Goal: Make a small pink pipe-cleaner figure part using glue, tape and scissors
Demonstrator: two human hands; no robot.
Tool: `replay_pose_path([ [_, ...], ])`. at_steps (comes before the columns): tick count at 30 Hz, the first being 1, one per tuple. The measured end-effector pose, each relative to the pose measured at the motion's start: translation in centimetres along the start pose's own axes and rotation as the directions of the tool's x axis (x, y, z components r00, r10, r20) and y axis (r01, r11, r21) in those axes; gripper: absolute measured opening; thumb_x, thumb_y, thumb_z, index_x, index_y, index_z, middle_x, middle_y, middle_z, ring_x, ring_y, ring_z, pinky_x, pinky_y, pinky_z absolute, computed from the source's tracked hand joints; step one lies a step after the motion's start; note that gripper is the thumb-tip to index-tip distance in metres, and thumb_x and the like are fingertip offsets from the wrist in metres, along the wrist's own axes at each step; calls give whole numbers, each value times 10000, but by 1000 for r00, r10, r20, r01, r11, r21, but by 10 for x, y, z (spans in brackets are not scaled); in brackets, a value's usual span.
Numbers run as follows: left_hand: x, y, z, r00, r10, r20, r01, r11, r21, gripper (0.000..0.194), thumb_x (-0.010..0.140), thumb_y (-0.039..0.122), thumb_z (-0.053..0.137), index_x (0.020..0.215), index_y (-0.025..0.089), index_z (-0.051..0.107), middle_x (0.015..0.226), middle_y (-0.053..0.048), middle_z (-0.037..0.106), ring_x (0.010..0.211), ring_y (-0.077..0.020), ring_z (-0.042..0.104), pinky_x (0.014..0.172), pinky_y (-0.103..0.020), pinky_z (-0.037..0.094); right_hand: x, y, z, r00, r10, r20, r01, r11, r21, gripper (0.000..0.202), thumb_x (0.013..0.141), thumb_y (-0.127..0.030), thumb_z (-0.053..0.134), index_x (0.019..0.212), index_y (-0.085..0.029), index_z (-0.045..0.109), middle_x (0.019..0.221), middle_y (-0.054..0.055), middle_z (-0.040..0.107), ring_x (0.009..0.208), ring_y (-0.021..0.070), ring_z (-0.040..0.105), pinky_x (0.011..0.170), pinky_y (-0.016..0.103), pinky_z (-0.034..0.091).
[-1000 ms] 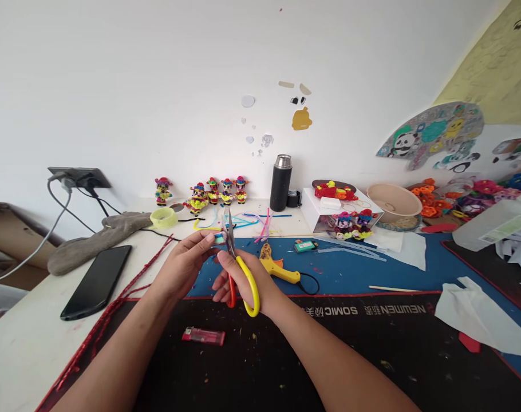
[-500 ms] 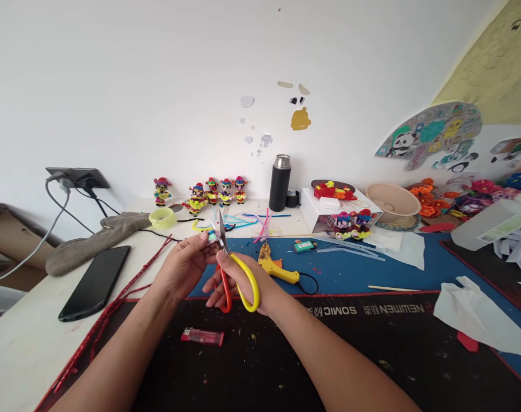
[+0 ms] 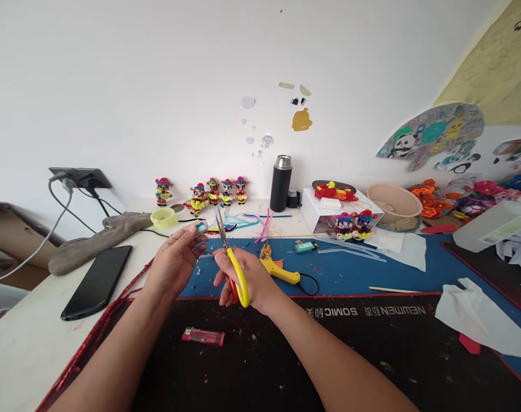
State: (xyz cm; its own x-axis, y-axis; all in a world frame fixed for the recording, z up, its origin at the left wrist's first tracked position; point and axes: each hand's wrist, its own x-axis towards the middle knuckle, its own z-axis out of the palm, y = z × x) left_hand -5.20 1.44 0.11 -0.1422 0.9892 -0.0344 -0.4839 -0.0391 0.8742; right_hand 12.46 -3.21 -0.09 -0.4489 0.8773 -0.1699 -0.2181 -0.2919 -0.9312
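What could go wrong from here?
Scissors in the right hand sit close to the left hand; a slip might nick its fingers. The small piece is held only at the fingertips, so it could drop. The glue gun lies just beyond the right hand; a knock might shift it.

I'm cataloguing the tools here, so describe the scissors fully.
The scissors have slender, silvery, metal-looking blades and smooth, plastic-looking handles, one yellow, one red and partly hidden. The right hand holds them by these handles over the mat. The blades look nearly closed, tips pointing up and away from the person, apart from the small piece in the left hand.
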Motion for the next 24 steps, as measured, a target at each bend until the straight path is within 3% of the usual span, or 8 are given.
replay_pose_path([
  [4, -2, 3, 1, 995, 104, 2, -104, 990, 97, 362, 679, 407, 1007, 866, 157, 822, 766, -21, 695, 723, -134, 615, 669, -226, 518, -1, 0, 1, 1000, -9, -20, 9, 1000, -21, 708, 829, -788, 784, 1219, -211, 658, 710, -53, 655, 405, 121, 640, 380, 198, 469],
  [9, -7, 4, 6, 994, 106, 18, -108, 985, 136, 393, 663, 434, 1011, 854, 151, 817, 761, -27, 678, 720, -142, 595, 642, -234, 485, -2, 0, 3, 999, 3, -44, -5, 1000, -29, 680, 772, -756, 846, 1132, -211, 654, 687, -65, 641, 376, 115, 604, 349, 203, 442],
  [15, -7, 3, 6, 989, 138, 48, -144, 975, 171, 370, 758, 479, 947, 760, 160, 760, 705, -16, 623, 661, -139, 537, 603, -254, 437, -2, 2, 4, 999, -13, -39, 11, 999, -51, 615, 806, -718, 839, 1103, -208, 667, 649, -73, 622, 363, 111, 580, 335, 202, 426],
  [24, -7, 2, 5, 987, 146, 66, -157, 968, 198, 394, 783, 513, 937, 731, 183, 728, 671, -4, 596, 646, -142, 509, 597, -258, 409, -4, 4, 5, 998, -36, -49, 31, 994, -102, 561, 842, -671, 836, 1133, -214, 693, 622, -70, 608, 356, 120, 560, 324, 212, 427],
])
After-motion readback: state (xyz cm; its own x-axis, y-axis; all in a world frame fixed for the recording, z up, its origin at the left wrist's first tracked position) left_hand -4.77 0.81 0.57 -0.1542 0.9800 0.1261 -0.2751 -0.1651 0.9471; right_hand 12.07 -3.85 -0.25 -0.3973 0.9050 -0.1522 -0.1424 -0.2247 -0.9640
